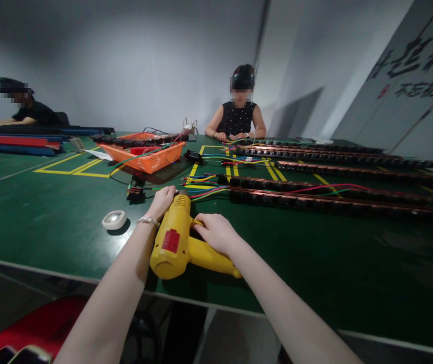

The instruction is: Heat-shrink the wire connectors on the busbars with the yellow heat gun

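A yellow heat gun (173,242) lies on the green table with its nozzle pointing away from me and its handle to the right. My right hand (214,231) is closed by the top of the handle, fingers curled at the guard loop. Beside the nozzle, my left hand (162,201) has its fingers pressed together near the wire ends; what they hold is hidden. Colored wires (209,193) run from just past the nozzle to a long black and copper strip (296,201) on the right. A small black part (135,192) with wires sits left of my left hand.
An orange basket (148,161) holding strips and wires stands behind. A white tape roll (114,220) lies to the left. More strips (334,154) extend right. Across the table sits a person (239,119); another person (36,111) is at far left beside red and blue bars (19,144).
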{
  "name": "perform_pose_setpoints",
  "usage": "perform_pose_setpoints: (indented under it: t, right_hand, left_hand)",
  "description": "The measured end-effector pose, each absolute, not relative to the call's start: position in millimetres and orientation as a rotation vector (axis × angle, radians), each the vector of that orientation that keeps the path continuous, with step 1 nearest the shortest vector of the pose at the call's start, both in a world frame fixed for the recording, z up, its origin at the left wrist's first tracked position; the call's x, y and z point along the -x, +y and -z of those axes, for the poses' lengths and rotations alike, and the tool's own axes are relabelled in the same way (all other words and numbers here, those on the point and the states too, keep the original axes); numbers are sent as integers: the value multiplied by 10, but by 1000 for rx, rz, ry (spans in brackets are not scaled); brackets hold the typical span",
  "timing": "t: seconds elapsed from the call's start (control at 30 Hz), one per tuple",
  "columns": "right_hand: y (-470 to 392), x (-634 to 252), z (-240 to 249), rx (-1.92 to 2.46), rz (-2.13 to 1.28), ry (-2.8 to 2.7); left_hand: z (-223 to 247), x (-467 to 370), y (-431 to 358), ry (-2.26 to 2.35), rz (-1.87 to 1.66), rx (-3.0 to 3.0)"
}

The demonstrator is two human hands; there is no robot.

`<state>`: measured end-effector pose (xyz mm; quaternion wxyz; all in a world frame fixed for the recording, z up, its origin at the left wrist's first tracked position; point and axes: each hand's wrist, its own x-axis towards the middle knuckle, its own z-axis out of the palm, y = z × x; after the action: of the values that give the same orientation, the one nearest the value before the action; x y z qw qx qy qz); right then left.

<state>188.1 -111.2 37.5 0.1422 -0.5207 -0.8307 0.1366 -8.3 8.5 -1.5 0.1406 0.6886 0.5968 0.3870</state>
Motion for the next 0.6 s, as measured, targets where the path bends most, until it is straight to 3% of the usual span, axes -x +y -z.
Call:
perform_pose_setpoints:
  t: [0.6]
  right_hand:
    - [-1070, -1929, -379, 1443, -403, -2427]
  left_hand:
    - [37, 142, 117, 1678, -1158, -2118]
